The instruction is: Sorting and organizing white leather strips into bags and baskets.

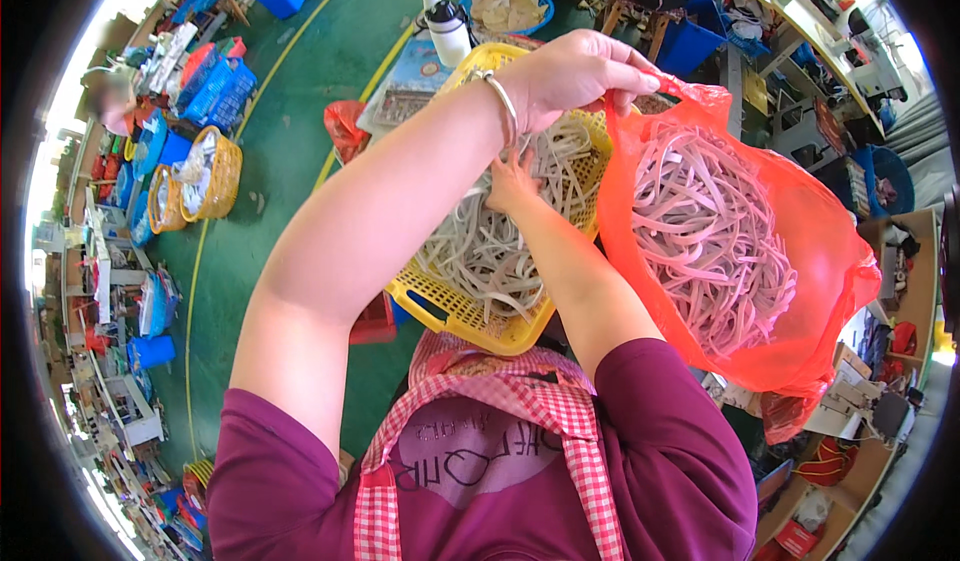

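Note:
My left arm crosses over my right, and my left hand [575, 76] pinches the upper edge of a red plastic bag [825, 251] at my right. Long pale pinkish strips [705, 236] lie tangled inside the bag, whose mouth is spread wide. Beneath my left forearm, my right hand [514, 187] reaches into a yellow plastic basket [428, 304] and touches a heap of whitish-grey strips [485, 251]. Its visible fingers are stretched out and apart; the forearm hides part of the basket behind it.
Beyond the basket stand a white bottle with a black lid [448, 33] and a blue basin [545, 11] holding beige pieces. Cluttered workbenches line both sides. Yellow baskets [212, 176] and a blue crate [215, 91] stand at left on the green floor [280, 151].

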A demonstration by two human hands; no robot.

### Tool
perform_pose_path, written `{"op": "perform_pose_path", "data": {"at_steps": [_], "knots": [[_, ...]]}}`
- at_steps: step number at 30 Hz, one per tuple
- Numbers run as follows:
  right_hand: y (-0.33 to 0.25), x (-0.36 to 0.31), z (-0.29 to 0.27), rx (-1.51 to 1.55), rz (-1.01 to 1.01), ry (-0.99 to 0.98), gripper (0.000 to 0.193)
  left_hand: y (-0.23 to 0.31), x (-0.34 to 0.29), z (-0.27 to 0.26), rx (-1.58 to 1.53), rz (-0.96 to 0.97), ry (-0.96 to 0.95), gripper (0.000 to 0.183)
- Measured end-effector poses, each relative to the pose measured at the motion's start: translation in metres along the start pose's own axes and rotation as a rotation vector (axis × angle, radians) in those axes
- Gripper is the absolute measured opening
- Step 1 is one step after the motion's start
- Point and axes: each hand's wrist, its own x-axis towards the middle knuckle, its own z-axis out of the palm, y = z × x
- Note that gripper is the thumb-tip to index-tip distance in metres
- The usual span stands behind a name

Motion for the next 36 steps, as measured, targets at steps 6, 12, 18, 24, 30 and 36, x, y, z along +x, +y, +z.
{"op": "perform_pose_path", "data": {"at_steps": [6, 12, 18, 24, 30, 36], "knots": [[-0.019, -0.044, -0.007, 0.123, -0.391, -0.118, 0.054, 0.002, -0.008, -0.002, -0.017, -0.002, 0.051, 0.018], [-0.011, -0.082, -0.049, 0.167, -0.331, -0.209, 0.061, 0.010, -0.008, 0.003, 0.016, 0.026, 0.030, 0.015], [-0.036, -0.089, -0.016, 0.027, -0.092, -0.303, 0.116, -0.006, 0.012, -0.001, -0.001, 0.049, 0.040, 0.016], [-0.016, -0.071, 0.017, 0.134, -0.091, -0.259, 0.080, -0.006, 0.015, -0.006, 0.059, 0.008, 0.081, 0.015], [-0.013, -0.092, -0.083, 0.386, -0.336, 0.071, 0.067, 0.012, 0.015, -0.029, 0.349, -0.201, -0.010, 0.026], [-0.008, -0.149, -0.206, 0.385, -0.631, 0.358, 0.059, 0.017, 0.034, -0.062, 0.363, -0.287, 0.008, 0.025]]}}
